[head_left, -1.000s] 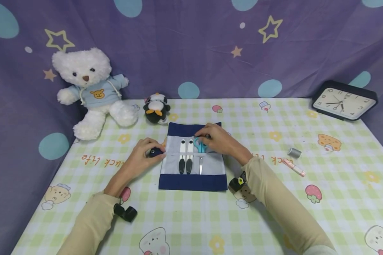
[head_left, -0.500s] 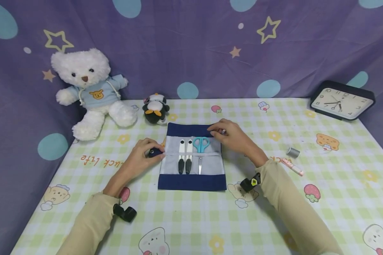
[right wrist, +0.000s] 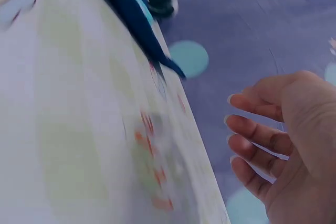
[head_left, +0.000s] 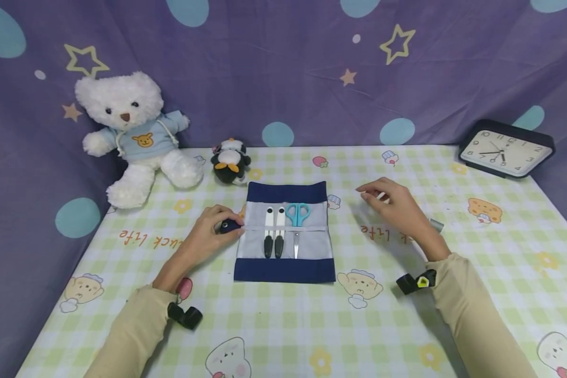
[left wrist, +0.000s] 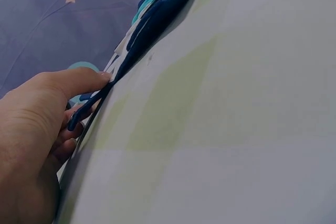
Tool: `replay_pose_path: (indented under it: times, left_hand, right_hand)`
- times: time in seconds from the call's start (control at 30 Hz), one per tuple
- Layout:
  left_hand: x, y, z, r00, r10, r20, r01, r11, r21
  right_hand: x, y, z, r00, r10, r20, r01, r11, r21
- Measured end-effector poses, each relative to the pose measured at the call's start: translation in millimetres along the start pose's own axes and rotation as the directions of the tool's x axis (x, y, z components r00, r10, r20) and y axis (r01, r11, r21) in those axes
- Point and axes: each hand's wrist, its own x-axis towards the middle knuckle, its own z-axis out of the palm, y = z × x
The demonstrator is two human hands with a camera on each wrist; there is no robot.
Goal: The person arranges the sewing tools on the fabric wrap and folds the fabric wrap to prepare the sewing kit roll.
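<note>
A navy and grey fabric tool roll [head_left: 284, 271] lies unfolded on the table. Under its middle strap sit two white-and-black tools [head_left: 269, 223] and a pair of blue-handled scissors [head_left: 296, 215]. My left hand [head_left: 208, 231] pinches the roll's left edge by the snap tab [head_left: 229, 226]; in the left wrist view the thumb lies on the navy fabric [left wrist: 152, 30]. Off to the right of the roll, my right hand [head_left: 392, 202] hovers over the cloth, fingers loosely bent and holding nothing. In the right wrist view the fingertips [right wrist: 239, 124] are apart.
A grey thread spool [head_left: 437, 226] is partly hidden behind the right wrist. Farther back are a white teddy bear [head_left: 144, 142], a penguin plush [head_left: 230, 160] and a black-framed clock [head_left: 506, 149]. A checked cloth [head_left: 283, 325] covers the table, with a purple curtain behind.
The right hand has left the scissors handles and moved right, away from the roll. Its arm now covers part of the spool. The left hand keeps its hold on the tab.
</note>
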Motion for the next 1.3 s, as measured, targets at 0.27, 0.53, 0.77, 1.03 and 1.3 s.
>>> replay_pose_path:
  times: [0.27, 0.53, 0.77, 1.03, 1.3]
  left_hand:
    - [1.6, 4.5, -1.9, 1.0, -0.02, 0.013, 0.02, 1.0, -0.011]
    - [6.8, 14.5, -2.1, 0.999, -0.023, 0.041, 0.021, 0.998, 0.051]
    - [13.0, 26.3, 1.4, 0.999, 0.049, 0.002, -0.049, 0.999, 0.009]
    - [22.0, 48.7, 8.9, 0.994, 0.077, 0.084, -0.074, 0.997, -0.031]
    - [35.9, 64.9, 27.5, 0.98, 0.14, 0.141, -0.136, 0.99, -0.034]
  right_hand:
    - [-40.0, 22.7, -37.6, 0.989, 0.126, -0.083, -0.129, 0.991, -0.032]
    - [-75.1, 45.0, -60.2, 0.961, 0.226, -0.156, -0.239, 0.968, -0.073]
    - [-96.2, 56.7, -68.2, 0.93, 0.317, -0.185, -0.338, 0.936, -0.099]
    - [-112.4, 65.5, -73.0, 0.929, 0.334, -0.161, -0.352, 0.93, -0.107]
    - [-118.4, 66.7, -73.4, 0.924, 0.356, -0.143, -0.37, 0.925, -0.088]
